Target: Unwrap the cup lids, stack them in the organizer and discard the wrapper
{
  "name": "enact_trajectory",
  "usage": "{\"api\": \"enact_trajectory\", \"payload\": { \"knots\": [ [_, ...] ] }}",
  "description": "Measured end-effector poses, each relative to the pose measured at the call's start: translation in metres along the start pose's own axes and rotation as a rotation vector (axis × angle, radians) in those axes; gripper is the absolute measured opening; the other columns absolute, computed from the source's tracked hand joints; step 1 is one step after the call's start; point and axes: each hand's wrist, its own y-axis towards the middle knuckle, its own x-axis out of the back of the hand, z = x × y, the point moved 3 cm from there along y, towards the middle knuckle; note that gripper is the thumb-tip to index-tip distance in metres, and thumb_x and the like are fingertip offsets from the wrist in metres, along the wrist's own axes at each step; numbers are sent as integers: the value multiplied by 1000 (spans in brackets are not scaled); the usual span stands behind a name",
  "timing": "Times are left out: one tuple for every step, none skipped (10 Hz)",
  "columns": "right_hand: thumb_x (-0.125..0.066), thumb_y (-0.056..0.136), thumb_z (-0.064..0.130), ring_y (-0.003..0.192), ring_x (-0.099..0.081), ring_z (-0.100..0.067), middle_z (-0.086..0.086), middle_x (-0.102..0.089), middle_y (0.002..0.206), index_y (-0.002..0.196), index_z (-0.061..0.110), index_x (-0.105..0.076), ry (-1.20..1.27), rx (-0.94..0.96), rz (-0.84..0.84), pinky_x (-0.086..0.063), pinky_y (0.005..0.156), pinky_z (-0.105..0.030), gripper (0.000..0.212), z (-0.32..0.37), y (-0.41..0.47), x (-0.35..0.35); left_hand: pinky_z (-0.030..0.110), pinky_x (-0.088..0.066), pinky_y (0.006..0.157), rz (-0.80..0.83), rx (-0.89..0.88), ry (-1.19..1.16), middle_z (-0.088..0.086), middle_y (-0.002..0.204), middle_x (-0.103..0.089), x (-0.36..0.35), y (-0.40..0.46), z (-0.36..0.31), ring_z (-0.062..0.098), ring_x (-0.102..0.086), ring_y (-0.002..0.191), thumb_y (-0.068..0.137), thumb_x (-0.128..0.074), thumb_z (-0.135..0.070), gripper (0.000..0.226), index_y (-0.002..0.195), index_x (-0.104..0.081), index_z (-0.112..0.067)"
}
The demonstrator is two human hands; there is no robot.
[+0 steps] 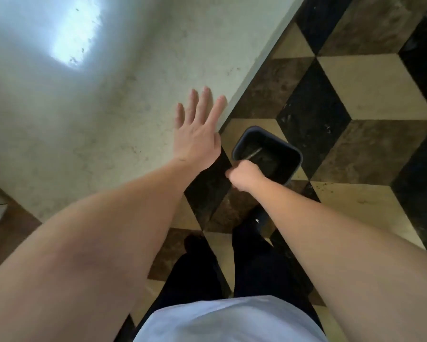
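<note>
Right hand (244, 175) curling over bin (266, 154), probably pinching the wrapper: light, limp film, needs edge grip. Left hand (197, 134) hovering flat, holding nothing.

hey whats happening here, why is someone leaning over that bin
A person stands by a pale counter, left hand spread flat near its edge. The right hand, fingers curled, reaches down over the rim of a dark bin on the patterned floor. Whether it grips a wrapper cannot be made out. No lids or organizer are in view.
</note>
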Motion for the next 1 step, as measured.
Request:
{"api": "enact_trajectory", "payload": {
  "knots": [
    [-54, 97, 35, 95, -63, -25, -1, -62, 98, 103, 20, -64, -243, 213, -25, -47, 76, -36, 19, 44, -51, -15, 53, -8, 125, -30, 163, -206, 2, 170, -4, 13, -39, 17, 24, 6, 156, 107, -29, -39, 55, 159, -10, -36]
  ]
}}
